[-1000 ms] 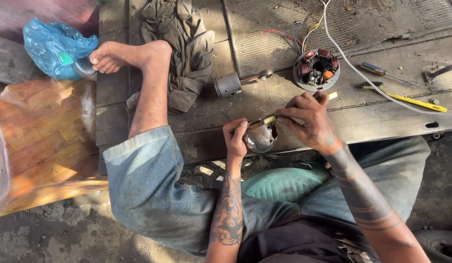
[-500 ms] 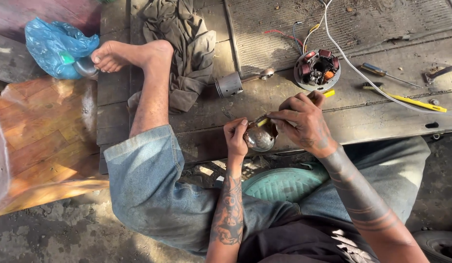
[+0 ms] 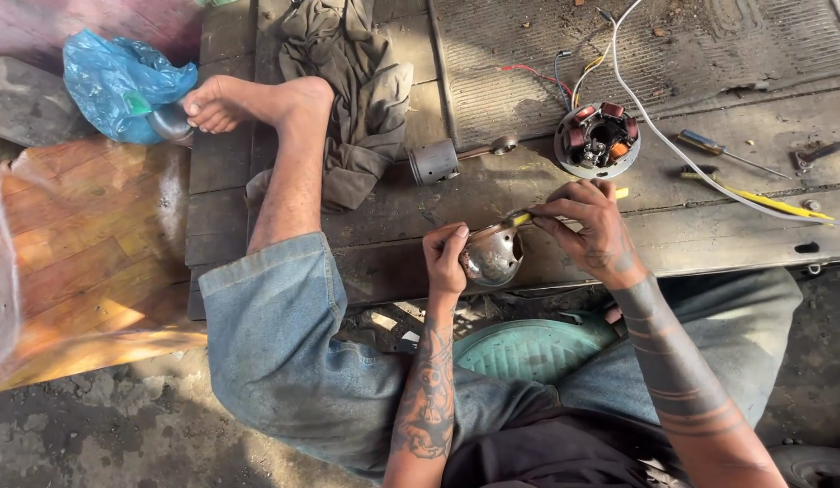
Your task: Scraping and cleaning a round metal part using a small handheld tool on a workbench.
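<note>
From the head camera, looking down: my left hand [image 3: 444, 260] has its grip closed around the rim of a shiny round metal cup [image 3: 490, 256], holding it just above the near edge of the wooden worktop [image 3: 709, 226]. My right hand [image 3: 590, 220] pinches a small tool with a yellow handle [image 3: 521, 218], its fingers closed on it, and the tool's tip lies at the cup's upper rim. Which kind of tool it is I cannot tell.

Beyond my right hand, close by on the worktop, sits a round coil plate [image 3: 597, 138] with copper windings and coloured wires running off it. To its left lies a small grey cylinder [image 3: 434, 163], and past that a crumpled grey rag [image 3: 361, 99]. A yellow-handled screwdriver [image 3: 773, 201] and a blue-handled one [image 3: 727, 152] lie to the right, well apart from my hands. My bare foot [image 3: 248, 101] rests on the boards near a blue plastic bag [image 3: 113, 81].
</note>
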